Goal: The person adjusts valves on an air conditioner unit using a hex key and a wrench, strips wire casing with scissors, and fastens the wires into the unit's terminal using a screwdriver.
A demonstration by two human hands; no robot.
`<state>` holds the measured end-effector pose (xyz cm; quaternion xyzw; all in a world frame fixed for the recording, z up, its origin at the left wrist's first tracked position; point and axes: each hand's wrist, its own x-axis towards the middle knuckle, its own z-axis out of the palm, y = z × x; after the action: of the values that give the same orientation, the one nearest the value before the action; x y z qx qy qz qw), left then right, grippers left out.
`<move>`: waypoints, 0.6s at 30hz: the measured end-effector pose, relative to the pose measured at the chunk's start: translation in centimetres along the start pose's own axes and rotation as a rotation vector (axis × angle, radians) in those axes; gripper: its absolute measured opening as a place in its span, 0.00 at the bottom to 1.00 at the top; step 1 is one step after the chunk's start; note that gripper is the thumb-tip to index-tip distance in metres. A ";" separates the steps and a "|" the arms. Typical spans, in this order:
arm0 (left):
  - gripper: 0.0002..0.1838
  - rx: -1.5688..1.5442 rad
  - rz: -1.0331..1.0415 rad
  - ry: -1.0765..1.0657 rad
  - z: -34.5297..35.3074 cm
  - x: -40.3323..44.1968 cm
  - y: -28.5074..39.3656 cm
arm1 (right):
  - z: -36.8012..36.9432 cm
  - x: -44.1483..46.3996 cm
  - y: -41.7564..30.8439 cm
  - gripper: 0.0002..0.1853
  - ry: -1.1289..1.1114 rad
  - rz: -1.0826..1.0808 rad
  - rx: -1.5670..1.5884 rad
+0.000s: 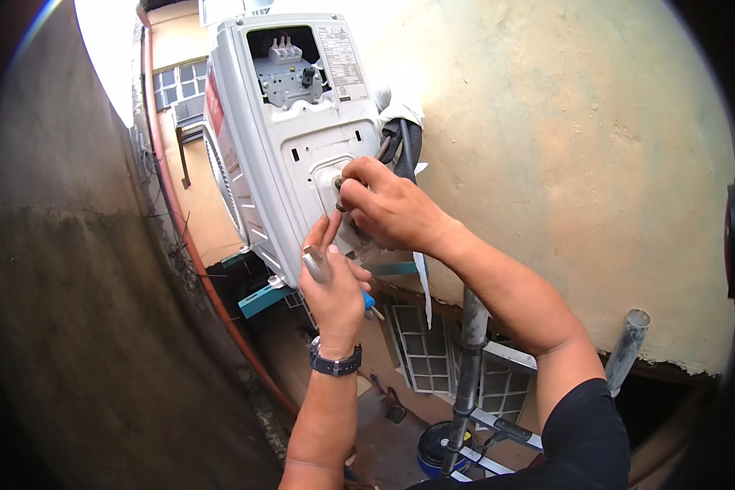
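Observation:
A white outdoor air-conditioner unit stands tilted in view, its upper side opening showing a terminal block. My right hand reaches in from the right, fingers pinched at a small dark fitting by the unit's service valves. Just below, my left hand has its index finger raised to the same fitting. Its other fingers and palm are closed round a silver metal tool; the tool's exact kind is unclear. A blue piece with a thin tip shows beyond that palm, possibly part of it.
Black-insulated pipes with white wrapping run beside the unit along the beige wall. A teal bracket supports it. Metal scaffolding rises at lower right, over a black-lidded bucket far below. A dark wall closes the left side.

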<state>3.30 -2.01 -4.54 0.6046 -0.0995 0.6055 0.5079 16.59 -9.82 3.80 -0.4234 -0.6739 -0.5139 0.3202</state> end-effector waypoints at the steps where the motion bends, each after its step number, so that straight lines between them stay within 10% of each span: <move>1: 0.21 0.001 0.001 -0.002 -0.1 0.0 0.0 | -0.2 -0.2 0.0 0.21 0.002 0.001 -0.001; 18: 0.20 -0.235 -0.288 0.081 -1.0 -2.4 0.4 | -0.8 -0.9 -0.9 0.13 0.073 -0.031 0.148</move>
<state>1.77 -2.64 -6.58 0.5241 -0.0616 0.5345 0.6602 16.21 -10.95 2.84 -0.3690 -0.7045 -0.4827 0.3668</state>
